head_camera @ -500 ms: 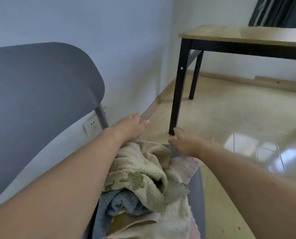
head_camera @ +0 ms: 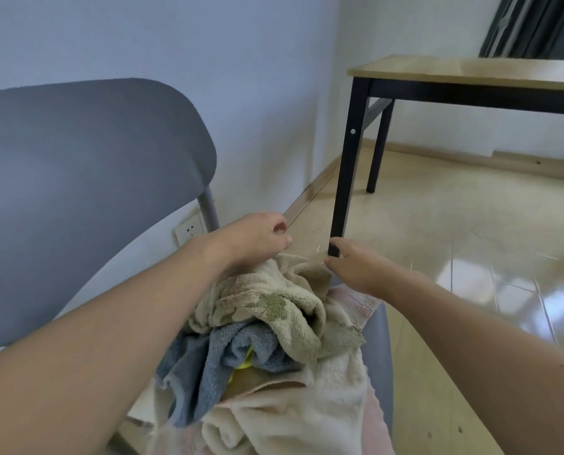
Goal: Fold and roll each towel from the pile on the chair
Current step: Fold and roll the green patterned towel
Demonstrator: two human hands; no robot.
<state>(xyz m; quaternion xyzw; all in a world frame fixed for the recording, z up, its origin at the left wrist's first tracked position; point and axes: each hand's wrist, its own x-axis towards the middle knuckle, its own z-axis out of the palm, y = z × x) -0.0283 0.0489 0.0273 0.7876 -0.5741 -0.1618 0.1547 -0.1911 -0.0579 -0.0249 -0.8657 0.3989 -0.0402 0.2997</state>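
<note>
A pile of towels lies on the seat of a grey chair [head_camera: 87,178]. On top is a crumpled beige towel with green patches [head_camera: 274,303]. Under it are a blue towel [head_camera: 215,362], a cream one [head_camera: 293,418] and a pale pink one [head_camera: 362,303]. My left hand [head_camera: 254,238] hovers over the far left edge of the beige towel, fingers loosely curled with nothing seen in them. My right hand [head_camera: 356,264] is at the towel's far right edge, thumb against the cloth, fingers spread forward.
The chair's broad backrest rises at the left. A wooden table with black legs [head_camera: 349,165] stands just beyond the chair, above a glossy tiled floor [head_camera: 471,244]. A wall socket [head_camera: 188,231] sits low on the wall, and dark curtains [head_camera: 530,24] hang at the top right.
My left hand's fingers have curled in from straight. My right hand has shifted slightly closer to the beige towel's far edge. The pile looks unmoved.
</note>
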